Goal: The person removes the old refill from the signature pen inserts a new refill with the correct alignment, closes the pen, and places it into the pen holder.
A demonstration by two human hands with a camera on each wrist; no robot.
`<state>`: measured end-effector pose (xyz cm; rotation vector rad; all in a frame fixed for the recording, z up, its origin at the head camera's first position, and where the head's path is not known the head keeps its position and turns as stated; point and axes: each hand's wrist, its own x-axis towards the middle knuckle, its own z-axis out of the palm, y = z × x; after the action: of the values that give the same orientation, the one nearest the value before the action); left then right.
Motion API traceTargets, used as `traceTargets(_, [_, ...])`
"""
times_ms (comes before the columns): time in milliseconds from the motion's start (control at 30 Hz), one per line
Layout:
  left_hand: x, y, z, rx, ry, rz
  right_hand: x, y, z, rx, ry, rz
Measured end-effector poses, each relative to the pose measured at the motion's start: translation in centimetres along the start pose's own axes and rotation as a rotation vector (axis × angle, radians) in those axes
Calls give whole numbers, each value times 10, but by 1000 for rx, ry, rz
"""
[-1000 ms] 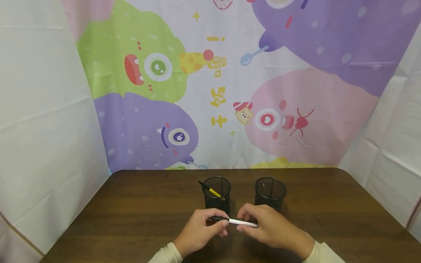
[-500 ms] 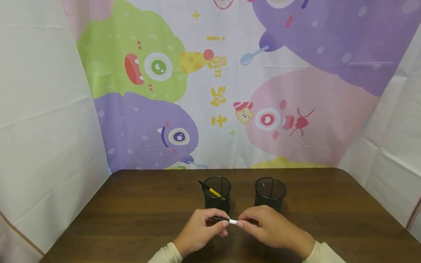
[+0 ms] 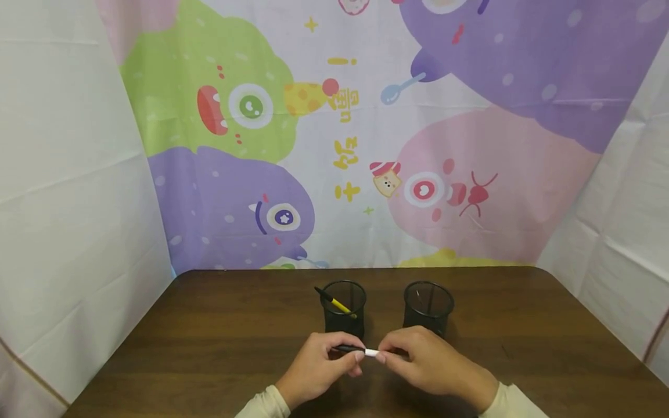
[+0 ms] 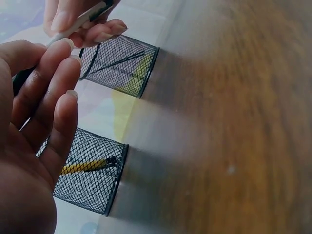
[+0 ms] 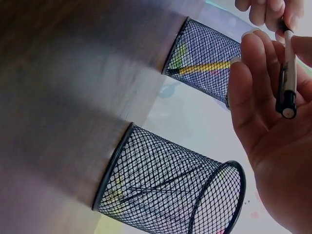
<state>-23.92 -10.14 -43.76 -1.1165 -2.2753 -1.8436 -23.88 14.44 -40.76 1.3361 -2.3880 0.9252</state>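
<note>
A white pen with black parts lies level between the two hands, in front of two black mesh cups. The left hand pinches its black end between thumb and fingers. The right hand grips the white barrel, its thumb close to the left fingertips. In the right wrist view, a black clip and end piece show on the pen above the right palm. Behind the left hand, the left cup holds a yellow and black pen.
The right mesh cup stands behind the right hand; thin dark lines inside it are hard to identify. Both cups stand on a brown wooden table. A printed cloth hangs behind, with white cloth at both sides.
Over the past second, the right hand's fingers have slid left along the white barrel, closer to the left hand. Since half a second ago, the hands look almost unchanged.
</note>
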Motion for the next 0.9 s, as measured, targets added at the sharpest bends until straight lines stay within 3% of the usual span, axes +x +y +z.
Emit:
traceTargets(567, [-1,2,1,-2,16,-14,-2,0,1,35,27,9])
traceTargets(900, [-1,1,1,15,26,-11,-2,-1,1,-4,37,3])
